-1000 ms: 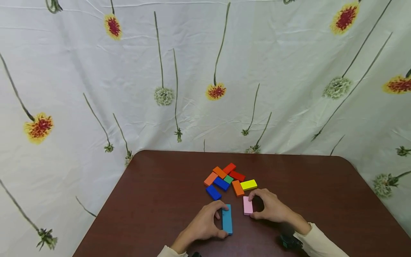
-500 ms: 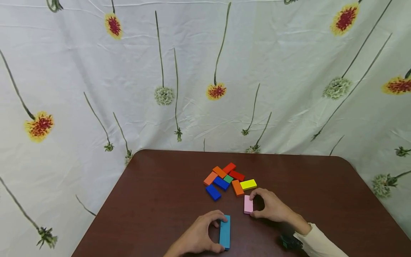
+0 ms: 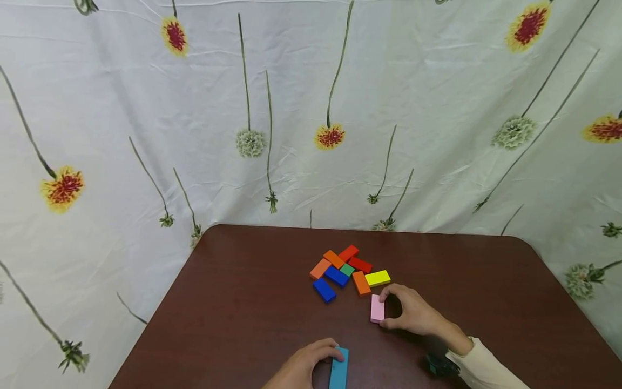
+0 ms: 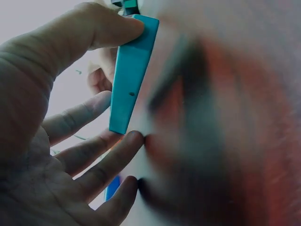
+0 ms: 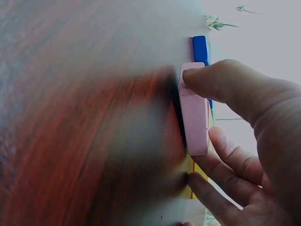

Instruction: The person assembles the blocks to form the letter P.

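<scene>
Near the bottom edge of the head view, my left hand (image 3: 303,367) pinches a long light blue block (image 3: 339,368) by its ends. In the left wrist view the thumb presses one end of that light blue block (image 4: 133,75), and fingertips meet the other end. Farther up the table, my right hand (image 3: 413,313) pinches a shorter pink block (image 3: 377,309) between thumb and index finger. The right wrist view has the thumb on the near end of the pink block (image 5: 194,113). In the head view, the lower end of the light blue block is cut off.
Beyond the hands lies a cluster of flat blocks, among them a yellow block (image 3: 378,278), an orange block (image 3: 361,283), a green block (image 3: 347,269) and a blue block (image 3: 324,290). They lie on a dark brown table (image 3: 233,324) before a flowered cloth (image 3: 291,108).
My left hand has drawn the light blue block toward the near table edge, away from the cluster. My right hand stays nearly still, the pink block shifting only slightly.
</scene>
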Tool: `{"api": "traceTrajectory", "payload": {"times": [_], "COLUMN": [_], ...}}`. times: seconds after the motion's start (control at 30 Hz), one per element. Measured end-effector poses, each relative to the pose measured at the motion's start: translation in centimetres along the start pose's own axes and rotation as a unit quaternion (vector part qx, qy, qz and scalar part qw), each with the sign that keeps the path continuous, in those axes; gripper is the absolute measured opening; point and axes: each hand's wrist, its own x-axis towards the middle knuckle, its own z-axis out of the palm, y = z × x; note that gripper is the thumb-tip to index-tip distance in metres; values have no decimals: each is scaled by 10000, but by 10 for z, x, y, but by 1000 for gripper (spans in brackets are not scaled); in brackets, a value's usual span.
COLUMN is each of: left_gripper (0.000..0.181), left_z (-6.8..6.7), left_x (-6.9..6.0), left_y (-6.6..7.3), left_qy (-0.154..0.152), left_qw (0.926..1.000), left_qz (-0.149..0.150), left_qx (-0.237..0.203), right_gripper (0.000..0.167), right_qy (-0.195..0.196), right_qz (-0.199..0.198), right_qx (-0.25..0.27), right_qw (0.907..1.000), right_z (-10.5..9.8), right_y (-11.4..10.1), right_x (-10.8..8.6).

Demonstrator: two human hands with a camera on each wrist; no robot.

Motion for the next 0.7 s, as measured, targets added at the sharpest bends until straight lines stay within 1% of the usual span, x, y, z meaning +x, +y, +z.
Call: {"api": "traceTrajectory", "payload": {"times": [0.13,0.2,0.3,0.37,0.47,0.57,0.7], "left_gripper": [49,49,50,50,52,53,53], "left_z": [3,5,7,9,11,11,11], "left_x": [2,2,0,-2,-4,-5,-4], "left_y": [2,2,0,-2,-5,-6,-7], "left_qy": [1,14,94,180,305,353,386], "left_qw": [9990,9984,9981,9983,9987,9991,9991], "left_qz": [-246,-346,-444,-422,-281,-154,-113], "left_qx": [379,443,414,371,290,188,127], "right_gripper": [42,42,42,42,43,43,43], "right_qy": [33,41,30,29,37,93,153], "right_qz": [12,15,42,57,75,4,-48], "right_qx": [-21,-22,-14,20,29,18,-38], "right_qw": [10000,10000,10000,10000,10000,10000,9999], "right_z": [0,1,1,2,2,3,3], "right_y": [0,0,0,0,0,1,2], "right_x": [-1,-1,-1,-1,-1,-2,-3]}}
